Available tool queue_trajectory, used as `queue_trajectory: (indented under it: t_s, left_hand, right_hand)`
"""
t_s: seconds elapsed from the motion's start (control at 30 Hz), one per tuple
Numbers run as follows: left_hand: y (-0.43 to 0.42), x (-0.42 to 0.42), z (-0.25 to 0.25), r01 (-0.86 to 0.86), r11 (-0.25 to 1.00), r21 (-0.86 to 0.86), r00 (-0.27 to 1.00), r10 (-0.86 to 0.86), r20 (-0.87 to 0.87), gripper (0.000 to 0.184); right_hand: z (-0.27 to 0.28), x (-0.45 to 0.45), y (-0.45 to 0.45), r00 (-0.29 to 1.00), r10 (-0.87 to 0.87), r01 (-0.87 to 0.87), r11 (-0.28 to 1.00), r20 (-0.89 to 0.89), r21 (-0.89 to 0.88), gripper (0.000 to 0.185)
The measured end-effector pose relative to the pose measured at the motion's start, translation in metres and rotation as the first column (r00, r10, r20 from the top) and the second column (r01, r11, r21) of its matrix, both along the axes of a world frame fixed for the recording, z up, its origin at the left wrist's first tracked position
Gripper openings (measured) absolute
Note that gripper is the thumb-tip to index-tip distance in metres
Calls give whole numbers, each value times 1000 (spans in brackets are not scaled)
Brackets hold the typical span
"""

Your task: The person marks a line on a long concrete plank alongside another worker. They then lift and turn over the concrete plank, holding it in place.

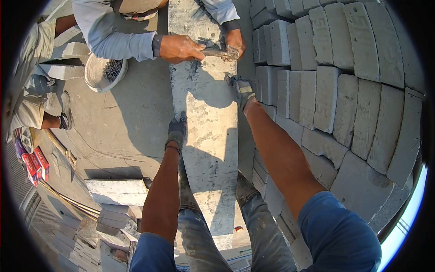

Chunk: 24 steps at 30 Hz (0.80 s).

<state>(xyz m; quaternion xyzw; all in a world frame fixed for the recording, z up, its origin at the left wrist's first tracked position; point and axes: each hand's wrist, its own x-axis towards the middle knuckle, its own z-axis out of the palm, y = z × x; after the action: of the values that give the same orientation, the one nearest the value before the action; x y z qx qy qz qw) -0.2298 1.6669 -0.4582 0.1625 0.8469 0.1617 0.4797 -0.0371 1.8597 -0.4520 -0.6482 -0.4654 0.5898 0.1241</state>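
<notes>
A long, pale, worn board [206,154] runs up the middle of the head view and between my legs. My left hand [177,129], in a dark work glove, is closed on the board's left edge. Farther up on the opposite edge, my right hand [242,89] grips the board, its gloved thumb lying on top and the other fingers partly hidden. Just beyond it, a co-worker's hand [181,49] holds a hammer [219,53] over the board. That person's other hand [235,41] is near the hammer's head, at the right edge.
Stacked grey blocks [308,86] form a wall close on the right. A white bucket [97,75] containing nails stands at the upper left. Another person's foot [66,111] is on the floor farther left. Red bags [36,163], poles [68,201] and more blocks [115,222] lie at the lower left.
</notes>
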Motion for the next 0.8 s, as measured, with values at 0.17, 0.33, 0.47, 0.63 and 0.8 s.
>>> queue_trajectory:
  t_s: [0.17,0.33,0.47,0.63,0.8]
  left_hand:
    - [3,0,8,-30,999,41,999,29,35,61]
    - [3,2,8,-100,994,40,992,97,74,59]
    - [0,1,-2,-66,994,83,998,67,-10,58]
    - [3,1,7,-131,991,26,988,129,85,60]
    - [-3,0,-11,-76,996,38,997,75,20,64]
  right_hand:
    - [-35,11,-2,995,-14,21,998,-103,66,26]
    - [-10,6,-1,999,3,-2,1000,-48,16,25]
    - [3,2,-1,999,0,0,1000,-32,-4,26]
    - [-7,4,-3,989,-93,88,995,-112,-48,28]
    - [1,1,-1,997,-75,73,994,-22,-86,30]
